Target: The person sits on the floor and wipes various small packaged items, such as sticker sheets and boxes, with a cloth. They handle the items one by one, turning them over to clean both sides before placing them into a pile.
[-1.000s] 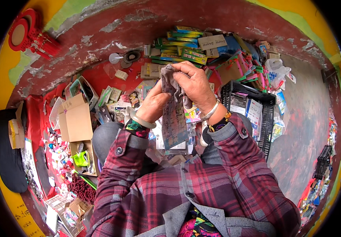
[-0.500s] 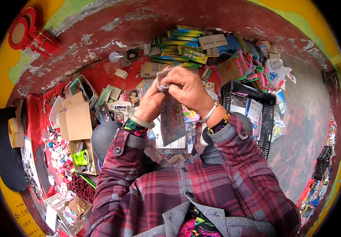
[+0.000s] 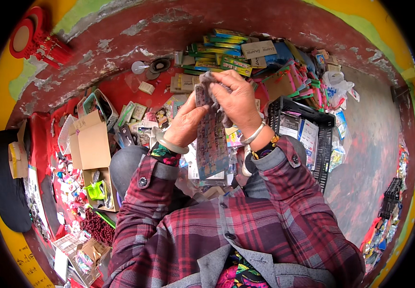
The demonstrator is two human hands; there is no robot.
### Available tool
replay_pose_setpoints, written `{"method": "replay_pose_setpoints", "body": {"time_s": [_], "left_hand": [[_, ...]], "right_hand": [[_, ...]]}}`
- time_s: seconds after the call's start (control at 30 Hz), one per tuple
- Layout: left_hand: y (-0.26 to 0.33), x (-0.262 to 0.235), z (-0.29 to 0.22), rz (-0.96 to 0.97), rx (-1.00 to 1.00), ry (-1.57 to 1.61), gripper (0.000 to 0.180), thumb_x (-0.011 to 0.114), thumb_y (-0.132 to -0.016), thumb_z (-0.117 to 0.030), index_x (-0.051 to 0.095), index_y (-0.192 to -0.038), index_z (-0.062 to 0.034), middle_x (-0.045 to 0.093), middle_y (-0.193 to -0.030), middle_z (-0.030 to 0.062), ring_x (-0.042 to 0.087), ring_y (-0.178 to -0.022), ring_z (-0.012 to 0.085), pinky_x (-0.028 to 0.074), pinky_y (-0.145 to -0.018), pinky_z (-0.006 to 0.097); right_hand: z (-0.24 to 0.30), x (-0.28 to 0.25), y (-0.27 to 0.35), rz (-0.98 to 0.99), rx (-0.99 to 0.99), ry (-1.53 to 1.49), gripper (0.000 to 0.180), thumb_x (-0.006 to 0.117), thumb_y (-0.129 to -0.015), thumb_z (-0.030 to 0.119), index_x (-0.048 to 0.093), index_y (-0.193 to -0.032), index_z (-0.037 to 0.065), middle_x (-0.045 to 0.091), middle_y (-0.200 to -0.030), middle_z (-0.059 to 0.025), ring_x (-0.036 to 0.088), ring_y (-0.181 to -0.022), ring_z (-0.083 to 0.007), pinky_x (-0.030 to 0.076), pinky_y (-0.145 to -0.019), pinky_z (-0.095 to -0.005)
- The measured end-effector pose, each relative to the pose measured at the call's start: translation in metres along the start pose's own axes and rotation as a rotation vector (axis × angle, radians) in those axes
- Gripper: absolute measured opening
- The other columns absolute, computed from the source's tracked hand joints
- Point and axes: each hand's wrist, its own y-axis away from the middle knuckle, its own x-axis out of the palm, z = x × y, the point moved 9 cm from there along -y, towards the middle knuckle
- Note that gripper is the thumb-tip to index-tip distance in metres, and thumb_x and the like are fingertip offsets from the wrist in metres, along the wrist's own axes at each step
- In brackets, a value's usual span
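Note:
My left hand (image 3: 187, 120) is closed on the edge of a long flat sheet (image 3: 212, 144) with rows of small coloured patterns, perhaps a sticker sheet. The sheet hangs tilted in front of me, its lower end above packets between my knees. In my right hand (image 3: 238, 98) a crumpled grey cloth (image 3: 205, 78) is gripped near the sheet's upper end. Part of the cloth dangles below the fingers, over the sheet's right side. I cannot tell whether the cloth touches the sheet.
A black plastic crate (image 3: 326, 153) with flat packets stands to the right. Colourful boxes (image 3: 236, 66) are piled against the far wall. An open cardboard box (image 3: 91, 148) holding a bright green item is on the left, near white baskets (image 3: 68, 137) and small goods.
The sheet has turned so that its patterned face shows more plainly. My right hand has moved up and right along its top, and more of the grey cloth is visible.

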Motion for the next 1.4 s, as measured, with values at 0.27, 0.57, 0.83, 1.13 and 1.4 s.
{"method": "replay_pose_setpoints", "body": {"time_s": [0.27,0.57,0.83,1.13,1.4], "left_hand": [[0.000,-0.005,0.000,-0.016,0.033,-0.133,0.047,0.043,-0.090,-0.001,0.032,-0.136,-0.0062,0.049,-0.119,0.0051,0.051,-0.107,0.0150,0.044,-0.089,0.029],[-0.001,-0.007,-0.010,0.063,0.199,-0.414,0.050,0.043,-0.093,-0.002,0.025,-0.140,-0.0036,0.040,-0.131,0.0063,0.042,-0.120,0.0150,0.036,-0.099,0.028],[-0.001,0.002,-0.015,0.043,0.174,-0.358,0.056,0.041,-0.091,0.001,0.020,-0.142,-0.0022,0.036,-0.136,0.0096,0.035,-0.126,0.0167,0.029,-0.105,0.030],[0.001,0.002,-0.010,0.036,-0.006,0.088,0.057,0.043,-0.087,-0.002,0.027,-0.142,-0.0055,0.043,-0.131,0.0077,0.044,-0.119,0.0185,0.036,-0.099,0.032],[0.005,0.000,-0.005,-0.035,-0.074,0.100,0.056,0.040,-0.084,0.001,0.031,-0.138,-0.0050,0.049,-0.124,0.0071,0.050,-0.111,0.0182,0.041,-0.094,0.033]], "right_hand": [[0.001,0.014,0.005,0.113,0.047,-0.102,0.022,0.056,-0.076,0.002,0.066,-0.095,-0.001,0.061,-0.089,-0.0107,0.060,-0.085,-0.0206,0.047,-0.075,-0.0283],[0.019,0.022,0.009,0.170,-0.177,-0.032,0.021,0.057,-0.075,-0.006,0.066,-0.092,0.003,0.059,-0.088,-0.0065,0.057,-0.082,-0.0162,0.046,-0.073,-0.0259],[0.013,0.025,0.009,0.200,-0.135,-0.035,0.017,0.059,-0.072,-0.003,0.065,-0.087,0.003,0.060,-0.085,-0.0085,0.058,-0.085,-0.0214,0.047,-0.075,-0.0296],[-0.007,0.021,0.002,0.372,0.146,-0.197,0.016,0.057,-0.074,0.000,0.067,-0.086,0.000,0.064,-0.091,-0.0084,0.059,-0.089,-0.0175,0.046,-0.078,-0.0270],[0.015,-0.005,-0.005,-0.004,-0.062,0.009,0.017,0.062,-0.076,0.002,0.065,-0.092,0.003,0.060,-0.085,-0.0077,0.060,-0.079,-0.0182,0.047,-0.070,-0.0268]]}}
